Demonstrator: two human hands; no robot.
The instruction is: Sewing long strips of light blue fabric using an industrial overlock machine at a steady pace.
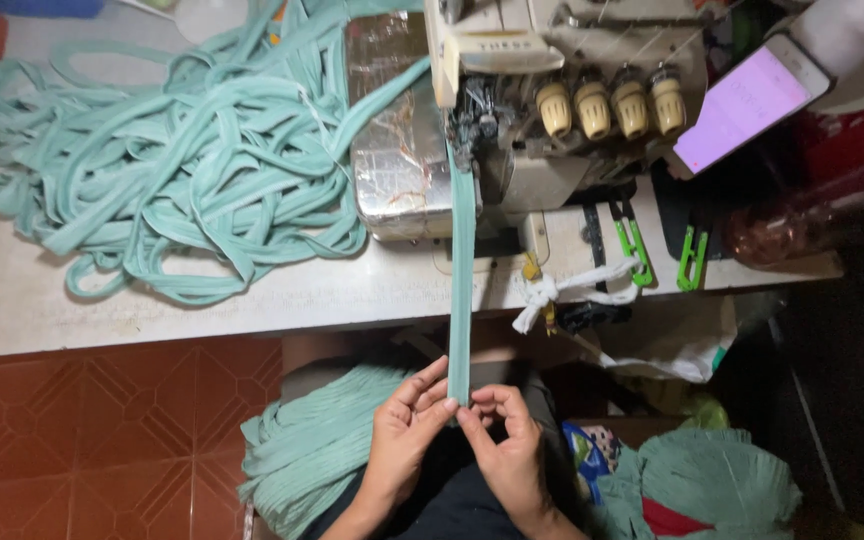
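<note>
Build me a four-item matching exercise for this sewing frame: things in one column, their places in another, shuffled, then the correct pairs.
Things
1. fabric strip
2. strip pile
3. phone
4. green snips

Places
A. heaped on the table's left part, beside the machine
B. propped at the upper right, its screen lit pink
C. lying on the table in front of the machine, right of the strip
D. stretched from the sewing machine down to the left hand and right hand

Pairs: 1-D, 2-A, 3-B, 4-C
</note>
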